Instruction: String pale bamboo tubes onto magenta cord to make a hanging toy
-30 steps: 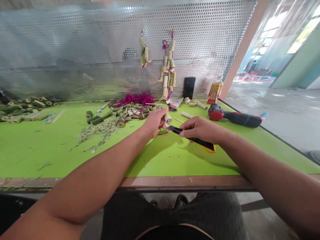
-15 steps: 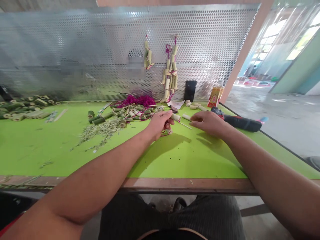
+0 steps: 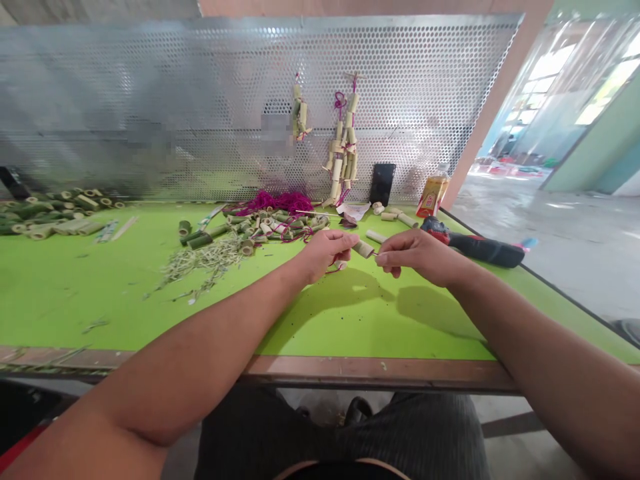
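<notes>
Between forearms [image 3: 215, 327], tabletop [image 3: 360, 340] can be crossed to front edge [image 3: 375, 370]. Left hand [image 3: 327, 250] is obstructed behind-left by bamboo heap [image 3: 267, 227], right hand [image 3: 413, 257] behind-right by red-black tool [image 3: 483, 251].

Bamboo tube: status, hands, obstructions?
Left hand holding bamboo tube. Right hand at its end, grip unclear. Power tool beyond right wrist, not between hands.

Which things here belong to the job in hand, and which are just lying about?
Likely the job:
bamboo tube held by the left hand, right hand at its end
purple cord
cut bamboo pieces

Likely just lying about:
phone
bottle
bamboo shavings
power tool, in neither hand, perhaps the job's
</notes>
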Tool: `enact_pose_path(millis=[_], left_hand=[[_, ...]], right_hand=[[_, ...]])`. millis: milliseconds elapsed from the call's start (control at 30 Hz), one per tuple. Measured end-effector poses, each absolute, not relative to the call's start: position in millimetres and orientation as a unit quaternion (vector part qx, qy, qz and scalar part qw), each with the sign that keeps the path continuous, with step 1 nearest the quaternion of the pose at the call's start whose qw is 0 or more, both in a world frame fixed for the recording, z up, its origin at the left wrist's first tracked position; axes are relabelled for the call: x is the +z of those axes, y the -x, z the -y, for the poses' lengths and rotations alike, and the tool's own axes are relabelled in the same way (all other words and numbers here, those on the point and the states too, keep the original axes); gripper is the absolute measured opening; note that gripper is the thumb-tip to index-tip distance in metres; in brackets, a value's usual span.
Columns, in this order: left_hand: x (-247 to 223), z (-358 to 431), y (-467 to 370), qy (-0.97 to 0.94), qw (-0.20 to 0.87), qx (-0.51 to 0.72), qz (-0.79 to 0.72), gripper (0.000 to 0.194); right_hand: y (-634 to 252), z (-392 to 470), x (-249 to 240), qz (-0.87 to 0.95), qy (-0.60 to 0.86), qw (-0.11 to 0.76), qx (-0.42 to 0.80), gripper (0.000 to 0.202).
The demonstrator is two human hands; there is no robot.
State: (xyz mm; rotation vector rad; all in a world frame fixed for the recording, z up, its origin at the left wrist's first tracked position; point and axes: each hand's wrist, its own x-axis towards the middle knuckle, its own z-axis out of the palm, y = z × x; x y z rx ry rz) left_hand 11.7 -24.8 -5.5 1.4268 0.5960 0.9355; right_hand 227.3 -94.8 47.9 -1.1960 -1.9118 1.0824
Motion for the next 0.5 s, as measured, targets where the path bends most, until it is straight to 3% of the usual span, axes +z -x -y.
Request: enact_pose_path(millis=[167,300,367,500], left_hand=[[-3.7,28.7,-13.8,-0.595,0.646,0.408,-0.250,0.042],[-0.1,26.5,-7.8,-0.642,0.628,0.379,-0.221,0.043],[4.4,25.6,-1.9,-0.715,0.582,0.315,-0.223,0.047],[12.6,25.4,5.4,-0.848,0.426,0.243,-0.204,0.035]], right_hand=[[-242.6,109.0,66.3,0.751,0.375,0.301,0.452,0.024],[-252.5,111.2,68.1,0.748,0.347,0.304,0.477,0.029],[-257.1,109.2,66.2,0.743,0.318,0.330,0.488,0.036],[-262.9,106.5,63.3,0.745,0.271,0.363,0.489,0.054]])
